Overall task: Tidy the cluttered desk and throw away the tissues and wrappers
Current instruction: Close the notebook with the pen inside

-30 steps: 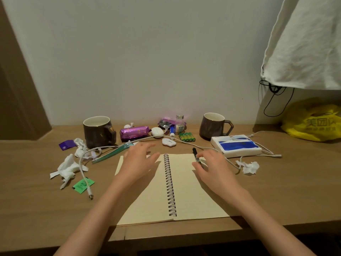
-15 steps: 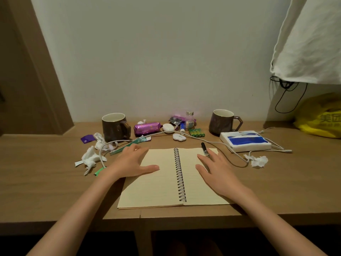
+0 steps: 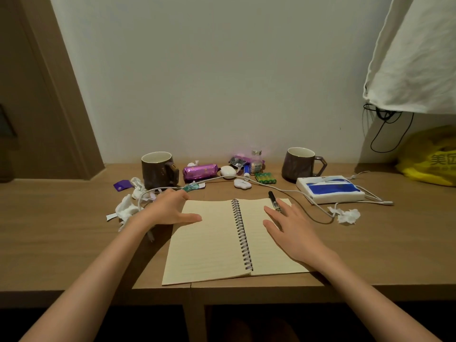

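Observation:
An open spiral notebook [image 3: 212, 240] lies at the desk's front edge. My left hand [image 3: 170, 208] rests on the notebook's upper left corner, fingers spread, thumb on the page. My right hand [image 3: 288, 225] lies flat on the right page, its fingertips beside a black pen [image 3: 274, 201]. Crumpled tissues [image 3: 127, 209] lie left of my left hand, and another crumpled tissue [image 3: 348, 215] lies to the right. A green wrapper [image 3: 193, 186], a purple wrapper [image 3: 121, 185] and a shiny purple packet [image 3: 200, 172] sit behind the notebook.
Two dark mugs [image 3: 159, 170] [image 3: 302, 164] stand near the wall. A white cable [image 3: 291, 193] snakes across the desk. A tissue pack [image 3: 329, 188], green batteries [image 3: 265, 177], a small bottle [image 3: 256, 162] and white earbud cases [image 3: 228, 172] lie behind. A yellow bag [image 3: 431, 159] sits far right.
The view has pulled back and turned left. My left hand slid from the left page to the notebook's upper left corner. My right hand flattened on the right page beside the pen.

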Motion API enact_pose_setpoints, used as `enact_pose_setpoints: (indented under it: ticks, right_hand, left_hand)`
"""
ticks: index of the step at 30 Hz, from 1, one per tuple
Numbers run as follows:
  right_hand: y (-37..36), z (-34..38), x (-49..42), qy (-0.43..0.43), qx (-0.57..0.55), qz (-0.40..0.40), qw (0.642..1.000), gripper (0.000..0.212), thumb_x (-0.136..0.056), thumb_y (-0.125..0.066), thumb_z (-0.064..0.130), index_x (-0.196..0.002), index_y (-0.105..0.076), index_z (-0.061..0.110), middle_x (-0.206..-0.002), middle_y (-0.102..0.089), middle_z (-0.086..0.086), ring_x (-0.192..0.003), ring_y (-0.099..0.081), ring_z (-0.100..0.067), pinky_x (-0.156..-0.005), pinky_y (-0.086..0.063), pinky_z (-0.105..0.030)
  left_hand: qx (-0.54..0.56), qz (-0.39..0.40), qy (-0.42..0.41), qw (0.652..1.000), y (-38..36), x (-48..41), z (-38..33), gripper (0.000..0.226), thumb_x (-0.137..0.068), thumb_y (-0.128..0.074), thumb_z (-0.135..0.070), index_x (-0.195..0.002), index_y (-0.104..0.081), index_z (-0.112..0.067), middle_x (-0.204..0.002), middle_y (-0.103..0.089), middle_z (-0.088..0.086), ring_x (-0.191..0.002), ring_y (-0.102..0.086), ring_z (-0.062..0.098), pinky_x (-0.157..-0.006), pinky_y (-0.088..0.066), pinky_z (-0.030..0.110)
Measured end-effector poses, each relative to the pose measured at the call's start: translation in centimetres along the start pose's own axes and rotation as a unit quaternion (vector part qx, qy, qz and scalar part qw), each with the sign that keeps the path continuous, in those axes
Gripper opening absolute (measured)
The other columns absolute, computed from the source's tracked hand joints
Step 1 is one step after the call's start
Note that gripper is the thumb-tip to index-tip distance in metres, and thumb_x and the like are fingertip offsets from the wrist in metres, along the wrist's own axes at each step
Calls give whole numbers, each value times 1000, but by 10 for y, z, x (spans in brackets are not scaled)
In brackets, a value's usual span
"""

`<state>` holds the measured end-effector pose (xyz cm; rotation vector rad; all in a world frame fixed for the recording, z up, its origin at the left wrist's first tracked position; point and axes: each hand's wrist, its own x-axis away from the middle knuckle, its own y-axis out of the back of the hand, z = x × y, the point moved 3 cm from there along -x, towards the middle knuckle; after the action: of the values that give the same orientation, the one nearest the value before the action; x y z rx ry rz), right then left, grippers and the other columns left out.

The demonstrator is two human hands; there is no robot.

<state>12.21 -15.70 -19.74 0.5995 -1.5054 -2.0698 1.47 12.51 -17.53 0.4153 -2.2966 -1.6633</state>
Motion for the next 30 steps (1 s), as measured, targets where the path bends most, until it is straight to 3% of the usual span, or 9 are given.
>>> enact_pose_setpoints:
  ticks: [8,13,16,18,21,25,27,30]
  right_hand:
    - [-1,-1,-2,3,3,3,1000,53,-98,-25,54,-149,-21,39,-161,-6,7,-148,1,-24,-118,-10,-44]
    - [-1,-2,-2,5,1,5,1000,53,-98,-25,54,-149,-21,39,-161,-6,7,-148,-1,-24,-118,-12,-45]
    - [-2,-2,-2,10,-1,4,1000,53,-98,-25,53,-149,-21,38,-161,-7,7,-148,-1,-24,-118,-12,-44]
    - [-3,-3,-3,10,-2,0,1000,53,-98,-26,53,-149,-22,38,-161,-7,7,-148,-2,-24,-118,-12,-44]
    - [-4,-2,-3,5,-4,-8,1000,53,-98,-27,52,-149,-23,37,-161,-9,7,-148,-3,-24,-118,-13,-45]
    - [-3,-1,-3,-1,3,-12,1000,52,-99,-26,50,-149,-23,34,-161,-8,5,-148,-1,-26,-119,-11,-46]
    - [-4,1,-3,-8,5,-12,1000,52,-100,-24,49,-150,-22,33,-161,-6,4,-148,1,-29,-119,-9,-47]
    - [-8,9,-6,-28,4,-9,1000,53,-100,-22,48,-150,-21,31,-161,-5,1,-147,2,-34,-118,-5,-49]
  left_hand:
    - [28,55,7,998,3,-8,1,85,-50,-60,-75,-118,-45,-27,-127,-50,1,-112,-48,18,-96,-47,35]
    - [19,83,18,996,4,-13,0,91,-50,-61,-73,-122,-44,-21,-115,-46,-3,-108,-46,16,-95,-45,31]
    - [79,56,31,995,6,-14,-1,68,-61,-72,-62,-110,-48,-21,-105,-49,-3,-98,-48,12,-82,-44,24]
    - [177,17,42,983,9,-12,-2,51,-70,-76,-47,-105,-52,-19,-101,-55,-1,-92,-53,11,-74,-45,22]
    - [384,-31,64,921,16,3,-6,36,-79,-71,-33,-107,-58,-15,-102,-62,6,-94,-61,18,-72,-51,24]
    - [594,40,53,802,21,37,-16,77,-67,-78,-37,-133,-47,-13,-122,-63,16,-108,-61,24,-87,-52,32]
    - [643,55,13,764,24,57,-25,81,-60,-83,-38,-131,-51,-17,-121,-66,7,-110,-63,24,-83,-55,29]
    - [701,46,-32,711,26,84,-41,97,-29,-94,-42,-118,-62,-21,-115,-69,-1,-100,-68,15,-68,-59,26]
